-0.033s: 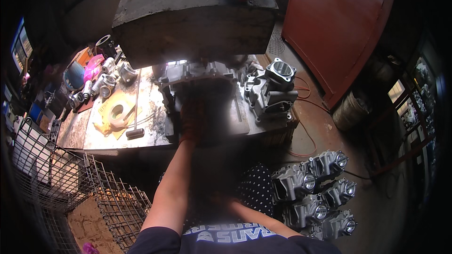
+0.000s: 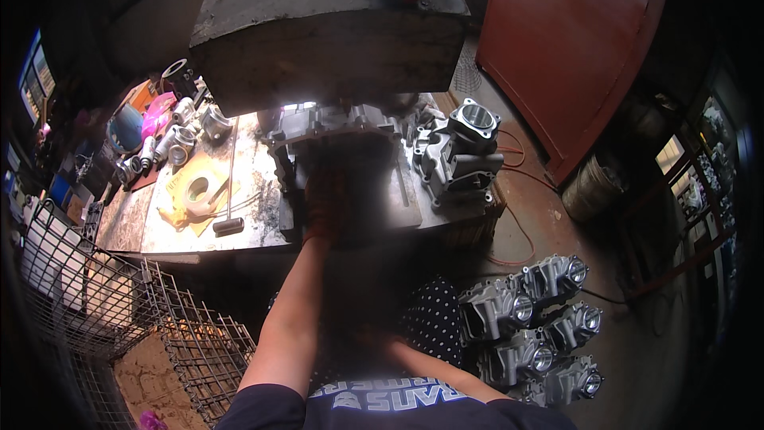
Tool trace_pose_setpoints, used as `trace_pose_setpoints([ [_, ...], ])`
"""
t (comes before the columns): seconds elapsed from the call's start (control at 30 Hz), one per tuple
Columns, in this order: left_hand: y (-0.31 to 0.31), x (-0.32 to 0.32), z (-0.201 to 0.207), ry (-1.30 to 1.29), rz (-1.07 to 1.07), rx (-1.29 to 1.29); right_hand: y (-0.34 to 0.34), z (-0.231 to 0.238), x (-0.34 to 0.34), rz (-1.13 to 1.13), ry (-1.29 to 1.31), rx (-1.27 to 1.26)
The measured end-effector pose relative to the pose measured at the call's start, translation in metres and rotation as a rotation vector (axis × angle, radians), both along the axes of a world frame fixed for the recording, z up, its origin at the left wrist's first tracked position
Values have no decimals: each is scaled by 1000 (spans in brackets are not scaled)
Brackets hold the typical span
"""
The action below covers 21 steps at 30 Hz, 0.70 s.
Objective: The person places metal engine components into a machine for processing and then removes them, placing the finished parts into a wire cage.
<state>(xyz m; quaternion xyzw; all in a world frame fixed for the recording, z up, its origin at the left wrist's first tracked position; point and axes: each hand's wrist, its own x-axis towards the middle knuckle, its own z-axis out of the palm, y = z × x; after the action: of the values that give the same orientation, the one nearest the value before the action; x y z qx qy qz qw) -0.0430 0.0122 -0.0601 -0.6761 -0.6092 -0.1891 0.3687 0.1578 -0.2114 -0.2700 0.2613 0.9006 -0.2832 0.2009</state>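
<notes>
My left hand [image 2: 325, 201], in what looks like a dark reddish glove, reaches forward to the bench and into the shadow under a silver metal casting [image 2: 338, 121]. A dark blur hides its fingers, so whether it touches the casting does not show. My right hand [image 2: 372, 336] is low, close to my body by the black polka-dot cloth [image 2: 434, 320]; its fingers are lost in the same dark smear. To the right of the casting a machined metal housing [image 2: 461, 155] stands on the bench, its round bore facing up.
A heavy grey block-shaped body [image 2: 326, 52] overhangs the bench. Tape roll [image 2: 200, 189], hammer [image 2: 229, 225] and several metal parts [image 2: 175, 143] lie left. Wire baskets [image 2: 187, 334] stand lower left. Several housings [image 2: 529, 326] sit low right, near an orange hose [image 2: 521, 231] and red panel [image 2: 569, 48].
</notes>
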Motion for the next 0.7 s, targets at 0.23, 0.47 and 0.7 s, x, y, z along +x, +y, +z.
trace_pose_setpoints([
  [0.23, -10, 7, 11, -174, -43, -172, 7, 44, 0, -762, 194, -683],
  [0.47, -15, 9, 17, -190, -74, -145, 2, 1, 1, -647, 205, -593],
  [0.7, -14, 11, 21, -212, -82, -115, -3, -9, 2, -591, 222, -513],
])
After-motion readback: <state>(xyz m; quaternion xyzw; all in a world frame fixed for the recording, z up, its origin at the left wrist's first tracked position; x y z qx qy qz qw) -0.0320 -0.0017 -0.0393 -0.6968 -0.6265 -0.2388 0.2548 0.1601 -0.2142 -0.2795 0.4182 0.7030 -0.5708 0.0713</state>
